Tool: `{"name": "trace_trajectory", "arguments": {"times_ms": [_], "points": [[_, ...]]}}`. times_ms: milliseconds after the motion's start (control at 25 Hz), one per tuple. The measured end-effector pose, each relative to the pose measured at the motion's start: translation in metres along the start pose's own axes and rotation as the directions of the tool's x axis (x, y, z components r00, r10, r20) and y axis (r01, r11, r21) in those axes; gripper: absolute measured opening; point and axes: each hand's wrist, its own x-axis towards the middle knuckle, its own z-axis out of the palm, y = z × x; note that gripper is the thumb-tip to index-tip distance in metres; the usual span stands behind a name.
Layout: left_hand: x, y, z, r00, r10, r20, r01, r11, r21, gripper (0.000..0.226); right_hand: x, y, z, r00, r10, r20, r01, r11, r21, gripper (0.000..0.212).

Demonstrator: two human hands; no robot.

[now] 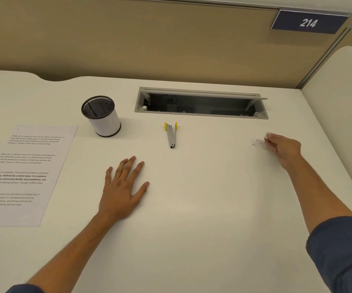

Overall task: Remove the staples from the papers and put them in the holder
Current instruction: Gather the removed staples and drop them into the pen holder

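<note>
White laminate tabletop point(192, 208) carries everything: a small scatter of loose silver staples point(256, 142) lies far to the right, and the right hand point(285, 149) has its curled fingertips at that scatter, seemingly pinching at one, though the staples are too small to tell whether any is actually held. The left hand point(124, 187) lies flat with fingers spread and straight, palm down on the bare surface, gripping nothing, well apart from the other. Across the tabletop, the round mesh-lined holder with a white wall and dark rim point(102, 116) stands upright at the far left, so the staples lie on the opposite side from it; the left hand is nearer the holder, the right nearer the staples. Between them a slim metal staple remover with yellow tabs point(171, 135) lies with its long axis pointing toward the person. White printed papers point(27, 176) rest left of the holder. The carry to come probably runs right to left, past the remover
</note>
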Motion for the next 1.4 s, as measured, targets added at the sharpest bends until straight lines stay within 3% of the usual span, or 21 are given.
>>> {"name": "trace_trajectory", "arguments": {"times_ms": [200, 520, 840, 960, 1080, 1200, 1280, 1400], "points": [[0.000, 0.001, 0.001, 1.000, 0.001, -0.008, -0.001, 1.000, -0.006, 0.065, -0.030, -0.015, 0.011, 0.985, 0.032, 0.168, -0.074, 0.965, 0.251, 0.014], [0.000, -0.001, 0.001, 1.000, 0.005, -0.014, -0.005, 1.000, -0.008, 0.065, -0.095, -0.024, 0.119, 0.888, -0.046, 0.458, -0.137, 0.923, 0.359, 0.013], [0.000, -0.002, 0.002, 1.000, 0.009, -0.016, -0.009, 1.000, -0.016, 0.065, -0.156, -0.016, 0.247, 0.744, -0.014, 0.668, -0.223, 0.937, 0.268, 0.012], [-0.001, -0.002, 0.002, 1.000, 0.007, -0.016, -0.008, 1.000, -0.024, 0.065, -0.174, -0.012, 0.297, 0.734, 0.016, 0.679, -0.178, 0.970, 0.169, 0.019], [0.000, -0.001, 0.002, 1.000, 0.004, -0.001, -0.004, 1.000, -0.031, 0.065, -0.185, -0.005, 0.340, 0.745, 0.014, 0.667, -0.053, 0.998, 0.039, 0.024], [0.001, -0.002, 0.001, 1.000, -0.001, 0.002, 0.001, 0.999, -0.040, 0.065, -0.186, 0.005, 0.374, 0.740, -0.136, 0.659, 0.297, 0.945, -0.138, 0.014], [0.001, -0.002, 0.001, 1.000, -0.001, 0.002, 0.001, 0.999, -0.043, 0.065, -0.185, 0.008, 0.387, 0.650, -0.284, 0.705, 0.620, 0.735, -0.275, 0.010], [0.001, -0.002, 0.001, 1.000, -0.003, -0.005, 0.003, 0.999, -0.055, 0.065, -0.184, 0.009, 0.402, 0.501, -0.262, 0.825, 0.838, 0.384, -0.388, 0.023]]}}
